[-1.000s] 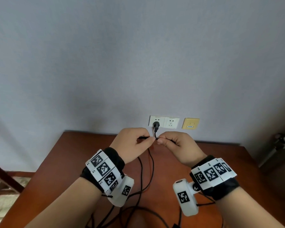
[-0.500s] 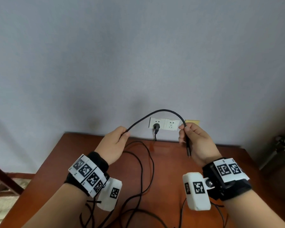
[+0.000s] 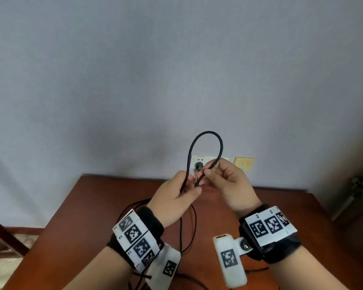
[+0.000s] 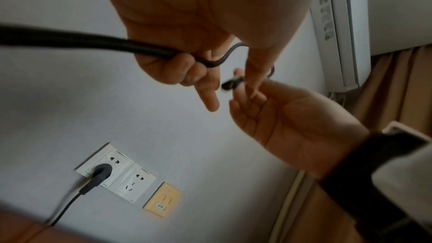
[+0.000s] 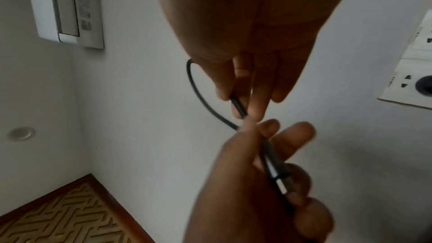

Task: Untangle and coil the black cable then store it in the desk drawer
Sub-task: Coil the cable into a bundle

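Grey wall (image 3: 134,80) behind; 2 white sockets (image 4: 117,173) side by side, a dark plug (image 4: 100,173) in the left 1. Just right, a yellow plate (image 3: 243,163). White air conditioner (image 4: 339,30) beside beige curtain (image 4: 397,90).

I've brought my hands (image 3: 201,191) back together, so the wide arch of cable (image 3: 205,143) is now a narrow upright loop.

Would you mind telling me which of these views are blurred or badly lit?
Head view: evenly lit, sharp, black cable loop crisp. Left wrist view: right hand and cable tip smeared by motion; wall socket sharp. Right wrist view: both hands dark against the pale wall, left hand soft.
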